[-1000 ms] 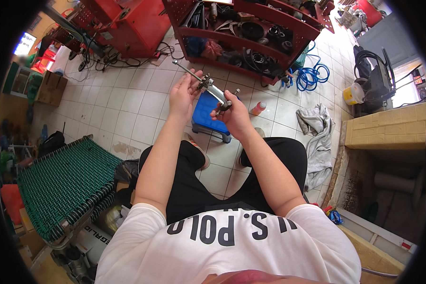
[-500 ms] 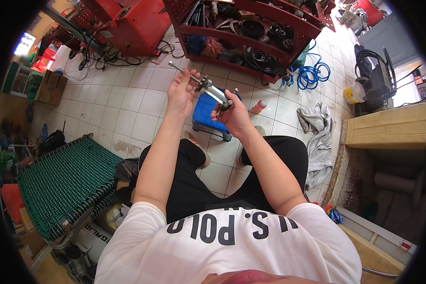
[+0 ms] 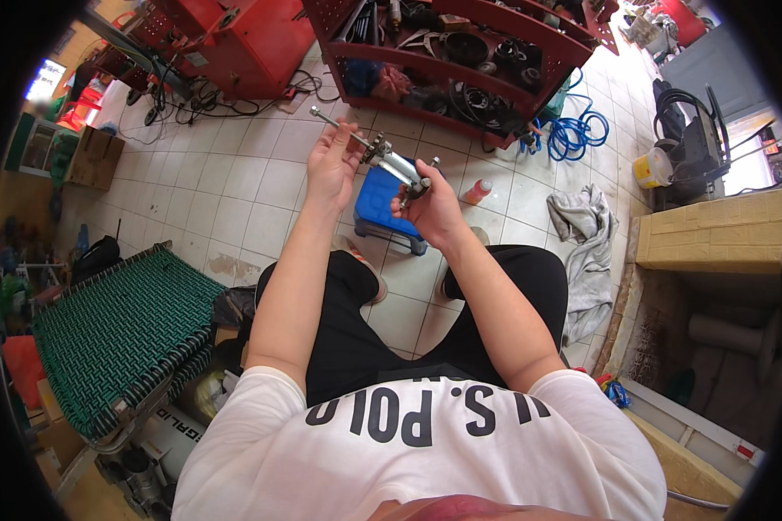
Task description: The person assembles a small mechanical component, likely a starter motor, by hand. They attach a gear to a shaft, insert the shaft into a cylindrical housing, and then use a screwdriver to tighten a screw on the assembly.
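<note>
Above a small blue stool (image 3: 382, 206) I hold up a silver metal tool with a long bolt (image 3: 398, 167); its exact kind is unclear. The bolt's shaft sticks out toward the upper left, with its head at the far end. My left hand (image 3: 332, 169) has its fingers closed round the shaft, close to the collar of the tool. Around the lower right end of the body, my right hand (image 3: 434, 208) is closed, thumb on top. A smaller bolt end stands up beside that thumb. My fingers hide part of the lower end.
Ahead stands a red tool cart (image 3: 460, 78) full of metal parts. A pink-red bottle (image 3: 477, 192) is on the tiles right of the stool. Beyond it lie a grey cloth (image 3: 582, 260) and a coiled blue hose (image 3: 576, 135). A green woven folding seat (image 3: 130, 334) is at left.
The tool and both hands stay almost in place, with only a slight shift. My left fingers have moved a little on the shaft; the grip of my right hand looks the same.
</note>
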Demonstrator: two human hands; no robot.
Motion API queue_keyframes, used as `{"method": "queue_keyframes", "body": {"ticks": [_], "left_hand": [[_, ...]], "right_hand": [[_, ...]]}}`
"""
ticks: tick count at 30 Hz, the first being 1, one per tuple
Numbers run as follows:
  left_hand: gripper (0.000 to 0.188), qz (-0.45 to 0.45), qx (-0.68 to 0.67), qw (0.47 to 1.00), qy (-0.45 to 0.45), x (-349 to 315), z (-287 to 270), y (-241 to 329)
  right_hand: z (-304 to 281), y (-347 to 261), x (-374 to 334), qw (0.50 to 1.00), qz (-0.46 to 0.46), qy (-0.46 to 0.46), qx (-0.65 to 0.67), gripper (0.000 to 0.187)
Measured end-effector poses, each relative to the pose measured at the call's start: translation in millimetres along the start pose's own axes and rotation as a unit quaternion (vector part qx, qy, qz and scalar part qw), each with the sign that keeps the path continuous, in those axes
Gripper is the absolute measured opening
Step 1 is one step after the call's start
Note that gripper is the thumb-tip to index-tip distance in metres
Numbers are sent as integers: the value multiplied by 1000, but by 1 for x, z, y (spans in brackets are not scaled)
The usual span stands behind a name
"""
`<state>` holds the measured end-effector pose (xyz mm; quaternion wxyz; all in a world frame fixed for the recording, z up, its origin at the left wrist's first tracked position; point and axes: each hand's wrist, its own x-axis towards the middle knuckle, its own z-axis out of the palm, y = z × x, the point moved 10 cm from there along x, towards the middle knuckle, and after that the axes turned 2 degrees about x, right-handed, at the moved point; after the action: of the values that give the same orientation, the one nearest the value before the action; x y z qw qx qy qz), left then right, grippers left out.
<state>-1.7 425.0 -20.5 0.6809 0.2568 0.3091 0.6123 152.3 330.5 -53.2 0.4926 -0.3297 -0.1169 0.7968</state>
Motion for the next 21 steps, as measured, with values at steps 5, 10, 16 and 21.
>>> {"method": "queue_keyframes", "body": {"ticks": [5, 10, 16, 21], "left_hand": [[25, -19, -29, 999, -31, -13, 33, 12], [31, 21, 95, 995, 10, 1, -7, 3], [32, -15, -4, 1000, 10, -8, 13, 6], [38, -18, 20, 998, -56, -14, 33, 11]], "right_hand": [[0, 0, 0, 1000, -1, 8, 20, 45], [5, -2, -3, 1000, -2, 18, 18, 45], [1, 4, -1, 1000, 7, -3, 20, 45], [3, 1, -2, 998, 2, 6, 54, 47]]}}
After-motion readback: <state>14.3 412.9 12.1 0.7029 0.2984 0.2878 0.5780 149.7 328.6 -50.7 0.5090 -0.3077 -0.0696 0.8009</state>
